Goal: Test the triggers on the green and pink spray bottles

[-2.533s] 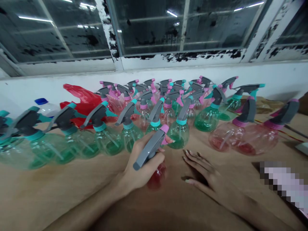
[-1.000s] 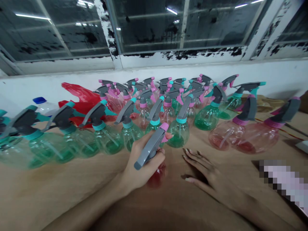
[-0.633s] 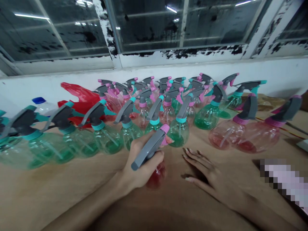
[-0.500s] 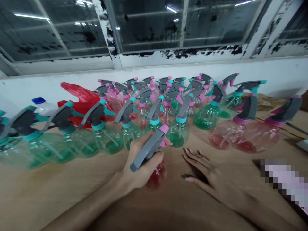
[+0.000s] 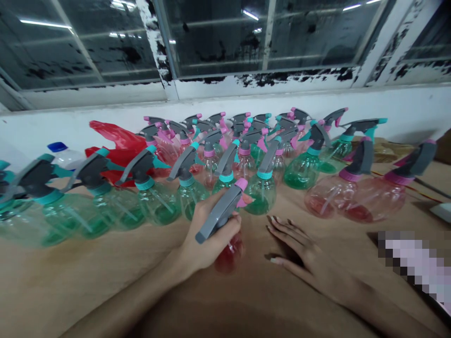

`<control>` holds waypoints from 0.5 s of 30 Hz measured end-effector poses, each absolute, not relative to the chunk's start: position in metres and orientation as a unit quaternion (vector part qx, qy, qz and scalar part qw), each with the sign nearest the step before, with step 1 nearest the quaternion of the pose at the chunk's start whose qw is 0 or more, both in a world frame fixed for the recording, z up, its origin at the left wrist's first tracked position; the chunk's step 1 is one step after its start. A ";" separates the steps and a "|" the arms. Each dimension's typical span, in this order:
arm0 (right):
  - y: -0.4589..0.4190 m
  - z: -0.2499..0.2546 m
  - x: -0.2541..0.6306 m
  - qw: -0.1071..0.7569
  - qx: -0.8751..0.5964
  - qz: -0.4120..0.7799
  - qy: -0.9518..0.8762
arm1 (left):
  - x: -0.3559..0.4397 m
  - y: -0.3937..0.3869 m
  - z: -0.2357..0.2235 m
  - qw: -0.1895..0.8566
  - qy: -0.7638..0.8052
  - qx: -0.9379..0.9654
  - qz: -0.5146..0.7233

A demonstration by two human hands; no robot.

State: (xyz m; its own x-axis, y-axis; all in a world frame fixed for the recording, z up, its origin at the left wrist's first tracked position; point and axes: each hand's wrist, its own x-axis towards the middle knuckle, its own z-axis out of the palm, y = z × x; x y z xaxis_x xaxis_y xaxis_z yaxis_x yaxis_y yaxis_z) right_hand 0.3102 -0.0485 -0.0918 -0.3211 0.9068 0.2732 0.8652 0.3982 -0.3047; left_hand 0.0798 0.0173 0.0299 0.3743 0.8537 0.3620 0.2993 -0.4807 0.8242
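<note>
My left hand (image 5: 207, 234) is closed round the neck and trigger of a pink spray bottle (image 5: 228, 257) with a grey head and pink nozzle. Red-tinted liquid shows in its round, clear body. The nozzle points away from me, and my fingers partly hide the trigger. My right hand (image 5: 303, 253) rests on the table (image 5: 260, 300) with fingers stretched out and nothing in it. Just beyond my hands stands a green spray bottle (image 5: 261, 195) with a teal collar.
A row of green spray bottles (image 5: 160, 202) runs to the left. Two pink spray bottles (image 5: 375, 202) stand at the right, and several more crowd toward the wall. A red plastic bag (image 5: 118, 141) and a blue-capped bottle (image 5: 66, 157) sit at the back left. A blurred-out object (image 5: 419, 263) lies at right.
The held spray bottle has shifted very slightly up and to the right, its head tilting a little. My right hand stays flat in place.
</note>
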 end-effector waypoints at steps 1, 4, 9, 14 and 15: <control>-0.049 -0.092 0.310 0.203 -0.546 0.052 -0.811 | 0.080 0.017 0.029 0.325 0.378 0.763 0.411; -0.049 -0.090 0.310 0.209 -0.544 0.053 -0.811 | 0.081 0.018 0.026 0.290 0.366 0.783 0.412; -0.048 -0.084 0.308 0.218 -0.546 0.049 -0.808 | 0.083 0.016 0.022 0.291 0.376 0.775 0.415; -0.056 -0.068 0.301 0.223 -0.547 0.092 -0.801 | 0.088 0.010 0.023 0.295 0.374 0.776 0.414; -0.059 -0.063 0.298 0.225 -0.549 0.106 -0.798 | 0.090 0.009 0.024 0.300 0.375 0.777 0.407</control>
